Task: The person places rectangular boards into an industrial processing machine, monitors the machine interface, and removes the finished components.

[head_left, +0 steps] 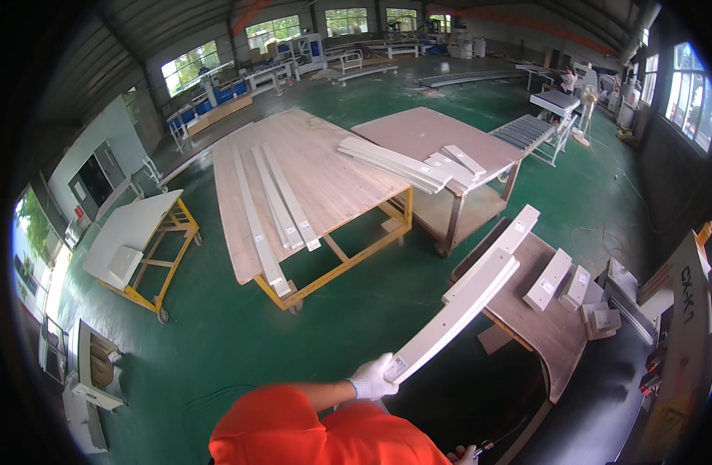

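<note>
An orange sleeve point(294, 422) fills the lower edge of the view, and from it the left hand point(371, 378), in a white glove, is closed around the near end of a long white board point(457, 314). The board rises at a slant up and to the right, its far end lying on a brown desk point(553, 329) just beside a second white board point(495, 252) of similar length. The right hand point(463, 455) shows only as fingertips at the bottom rim beside a small dark object; whether it is open or closed cannot be told. Short white blocks point(561, 279) sit on the same brown desk, near a machine point(681, 325) at the right edge. Beyond, across the green floor point(216, 325), a yellow-framed cart point(294, 178) carries a wide sheet of pale wood with three narrow white strips point(275, 209) lying lengthwise on it. Touching its right side, another brown desk point(426, 132) bears a stack of white boards point(406, 164). To the left stands a smaller yellow cart point(139, 232) with a white panel. Workbenches and windows point(271, 31) line the far wall.
</note>
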{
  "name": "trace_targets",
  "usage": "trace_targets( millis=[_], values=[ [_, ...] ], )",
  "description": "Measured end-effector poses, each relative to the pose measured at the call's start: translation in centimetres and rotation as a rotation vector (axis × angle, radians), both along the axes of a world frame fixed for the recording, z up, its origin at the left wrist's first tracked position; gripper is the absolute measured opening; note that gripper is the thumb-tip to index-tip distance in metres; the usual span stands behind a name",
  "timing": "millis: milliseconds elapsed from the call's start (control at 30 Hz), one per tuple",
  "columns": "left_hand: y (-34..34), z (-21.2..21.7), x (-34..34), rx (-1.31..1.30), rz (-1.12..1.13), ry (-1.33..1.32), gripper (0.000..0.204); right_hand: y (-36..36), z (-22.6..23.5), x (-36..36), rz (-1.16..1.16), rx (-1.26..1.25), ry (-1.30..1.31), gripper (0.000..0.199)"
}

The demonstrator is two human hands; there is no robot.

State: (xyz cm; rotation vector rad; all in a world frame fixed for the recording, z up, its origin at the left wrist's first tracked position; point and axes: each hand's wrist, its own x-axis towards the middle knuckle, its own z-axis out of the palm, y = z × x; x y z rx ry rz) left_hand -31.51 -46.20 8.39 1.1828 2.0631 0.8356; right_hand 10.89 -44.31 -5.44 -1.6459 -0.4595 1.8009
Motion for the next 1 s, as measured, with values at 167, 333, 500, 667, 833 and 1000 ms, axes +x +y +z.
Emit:
trace_targets(
  millis=[167,333,500,667,833,1000],
  values=[
    [-0.8,-0.3,-7.4,0.045,0.502,-0.009,0.066,3.9,3.1,-6.1,0.246,0.195,-0.126,0.026],
    [2.6,-3.9,-17.6,0.057,0.760,-0.069,0.062,5.1,2.4,-10.8,0.460,0.543,-0.497,0.019],
    [10.6,-8.3,-29.8,0.033,0.795,-0.070,0.060,7.4,-0.5,-12.0,0.074,0.027,-0.412,0.031],
    [18.3,-13.5,-44.8,0.163,1.045,-0.498,0.043,5.6,-0.9,-9.2,0.188,0.025,-0.606,0.017],
    [22.4,-11.8,-62.1,-0.134,0.792,-0.464,0.050,3.6,3.2,-8.5,-0.307,0.005,-0.665,0.027],
    [29.2,-8.7,-62.9,-0.188,0.934,-0.507,0.080,0.5,11.6,-9.0,-0.770,-0.174,-0.541,0.032]
  ],
)
